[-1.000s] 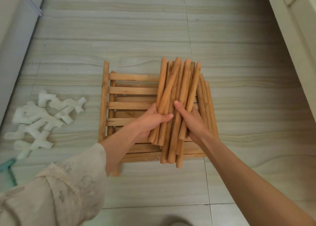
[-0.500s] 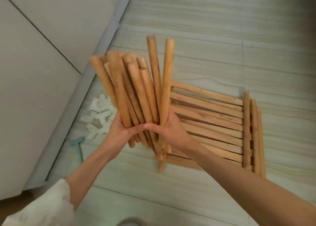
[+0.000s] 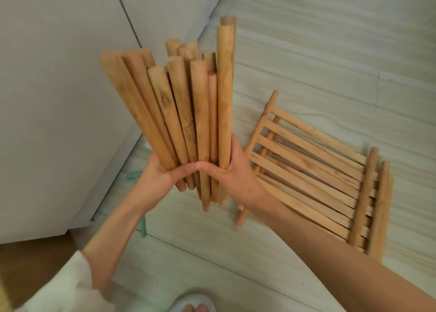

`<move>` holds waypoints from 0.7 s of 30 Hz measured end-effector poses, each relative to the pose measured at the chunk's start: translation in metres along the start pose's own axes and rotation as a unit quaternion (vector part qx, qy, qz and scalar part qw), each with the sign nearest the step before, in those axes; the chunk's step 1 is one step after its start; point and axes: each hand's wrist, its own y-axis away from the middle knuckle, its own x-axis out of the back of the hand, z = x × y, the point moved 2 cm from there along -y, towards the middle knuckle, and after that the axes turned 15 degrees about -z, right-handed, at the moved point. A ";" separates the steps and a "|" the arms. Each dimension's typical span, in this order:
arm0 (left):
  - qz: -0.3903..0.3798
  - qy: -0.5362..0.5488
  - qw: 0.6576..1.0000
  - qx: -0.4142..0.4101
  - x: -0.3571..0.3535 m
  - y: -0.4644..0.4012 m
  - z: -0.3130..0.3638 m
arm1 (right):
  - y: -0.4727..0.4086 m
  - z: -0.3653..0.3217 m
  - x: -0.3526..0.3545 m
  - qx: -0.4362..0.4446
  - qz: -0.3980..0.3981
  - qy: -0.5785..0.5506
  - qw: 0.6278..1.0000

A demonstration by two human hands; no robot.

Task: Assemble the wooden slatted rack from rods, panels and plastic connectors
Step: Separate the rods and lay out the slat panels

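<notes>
Rods (image 3: pixel 188 113) upright between both hands (image 3: pixel 195 181), slatted panels (image 3: pixel 316 179) on floor (image 3: pixel 330 52) right.

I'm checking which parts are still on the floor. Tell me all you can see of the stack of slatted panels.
The slatted panels lie flat on the pale floor, stacked, right of the hands and touched by neither. They look like light bare wood: flat parallel slats fixed across round rails at both ends. The layers sit slightly askew. The right forearm crosses in front of the near corner; the panel count is unclear.
</notes>
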 end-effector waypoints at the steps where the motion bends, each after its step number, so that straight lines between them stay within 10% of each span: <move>1: 0.009 -0.010 1.000 0.007 0.002 0.004 -0.007 | -0.001 0.004 -0.005 -0.002 -0.009 0.009 1.000; 21: -0.045 -0.009 0.997 0.059 -0.025 0.029 -0.066 | 0.028 0.060 -0.016 -0.061 0.001 0.064 0.996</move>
